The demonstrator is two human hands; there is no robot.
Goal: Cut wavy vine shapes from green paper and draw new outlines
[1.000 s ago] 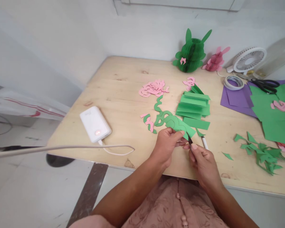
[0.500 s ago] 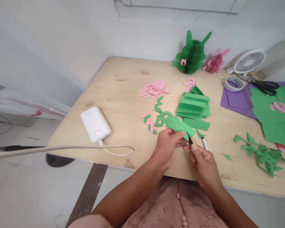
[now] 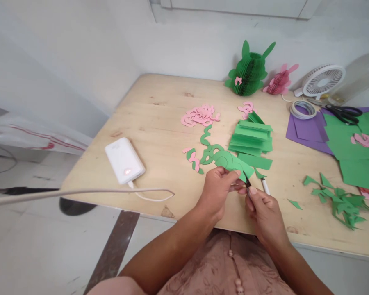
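Observation:
My left hand [image 3: 219,189] pinches a piece of green paper [image 3: 245,167] that has curved outlines drawn on it. Closed round a small pair of dark scissors [image 3: 247,183] is my right hand [image 3: 263,211]; the blades meet the paper's near edge, and the handles are mostly hidden in my fingers. Wavy green cut-outs [image 3: 207,155] lie just beyond my left hand. Beside them is a small group of pink and green curved pieces [image 3: 193,159]. Folded green strips [image 3: 250,137] are piled past the paper, and a white pen [image 3: 265,185] lies near my right hand.
Pink cut-outs [image 3: 200,115] lie further back. Green scraps [image 3: 347,205] are heaped at right, near green sheets [image 3: 353,164], black scissors [image 3: 344,112] and a tape roll [image 3: 303,110]. A paper figure [image 3: 249,73] and a fan [image 3: 323,81] stand behind. A power bank [image 3: 124,160] with cable lies left.
The scissors' blades have shifted slightly against the green paper, with my right hand moving a little. Both hands keep their hold; the other things stay where they were.

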